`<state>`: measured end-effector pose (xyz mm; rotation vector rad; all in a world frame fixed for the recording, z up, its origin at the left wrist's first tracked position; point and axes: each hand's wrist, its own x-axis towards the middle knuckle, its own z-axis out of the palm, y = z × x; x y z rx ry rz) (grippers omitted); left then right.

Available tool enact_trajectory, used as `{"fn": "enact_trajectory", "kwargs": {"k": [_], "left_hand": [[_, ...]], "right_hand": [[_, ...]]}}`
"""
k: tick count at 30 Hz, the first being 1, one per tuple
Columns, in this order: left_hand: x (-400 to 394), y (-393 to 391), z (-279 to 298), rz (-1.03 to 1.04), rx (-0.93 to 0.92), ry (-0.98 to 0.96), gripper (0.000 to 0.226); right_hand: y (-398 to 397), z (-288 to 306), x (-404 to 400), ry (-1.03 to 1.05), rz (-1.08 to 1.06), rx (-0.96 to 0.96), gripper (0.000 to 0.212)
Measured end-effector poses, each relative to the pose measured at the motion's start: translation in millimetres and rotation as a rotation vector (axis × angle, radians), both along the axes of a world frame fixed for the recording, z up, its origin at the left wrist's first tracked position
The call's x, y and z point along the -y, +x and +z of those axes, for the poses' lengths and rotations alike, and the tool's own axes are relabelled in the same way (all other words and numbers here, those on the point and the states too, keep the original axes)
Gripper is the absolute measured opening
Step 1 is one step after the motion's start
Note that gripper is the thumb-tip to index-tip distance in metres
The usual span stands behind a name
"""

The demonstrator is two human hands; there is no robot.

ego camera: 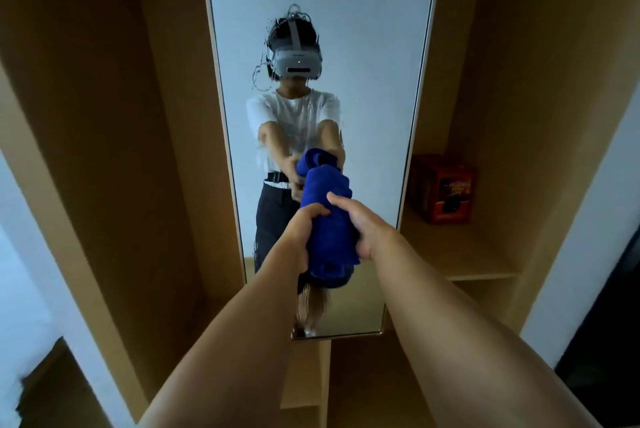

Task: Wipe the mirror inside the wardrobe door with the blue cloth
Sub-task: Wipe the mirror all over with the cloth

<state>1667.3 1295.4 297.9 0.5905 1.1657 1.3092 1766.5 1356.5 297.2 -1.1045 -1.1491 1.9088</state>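
We see the blue cloth (327, 230) bunched into a thick roll, held up against the mirror (363, 46). Left hand (304, 230) grips its left side; right hand (363, 223) clasps its right side, thumb on top.

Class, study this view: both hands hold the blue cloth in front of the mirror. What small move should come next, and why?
Probably press the blue cloth flat onto the mirror and begin a stroke. The left hand and right hand both grip it bunched up, and whether it touches the glass cannot be told.
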Motion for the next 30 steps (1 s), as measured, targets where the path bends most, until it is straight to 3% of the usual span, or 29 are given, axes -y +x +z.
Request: {"fn": "enact_trajectory", "kwargs": {"k": [3, 6, 10, 13, 17, 20, 26, 30], "left_hand": [[-4, -14, 18, 0.078, -0.074, 0.085, 0.036], [-13, -24, 39, 0.284, -0.243, 0.247, 0.033], [-24, -38, 72, 0.412, -0.413, 0.444, 0.033], [-32, -61, 95, 0.585, -0.522, 0.541, 0.032], [-43, -105, 122, 0.83, -0.637, 0.499, 0.039], [-49, -130, 139, 0.892, -0.732, 0.435, 0.042], [-63, -148, 161, 0.737, -0.502, 0.468, 0.051], [-69, -155, 187, 0.714, -0.404, 0.565, 0.048]], "right_hand": [[-16, 21, 2, 0.069, -0.02, -0.021, 0.031], [-34, 51, 2, 0.245, -0.156, -0.021, 0.036], [-51, 92, -1, 0.736, -0.3, 0.132, 0.037], [-66, 127, 0, 1.024, -0.417, 0.352, 0.043], [-78, 173, -2, 1.305, -0.61, 0.526, 0.04], [-80, 204, -4, 1.419, -0.784, 0.568, 0.04], [-93, 245, -7, 1.548, -1.08, 0.627, 0.043], [-102, 268, -12, 1.703, -1.1, 0.706, 0.053]]}}
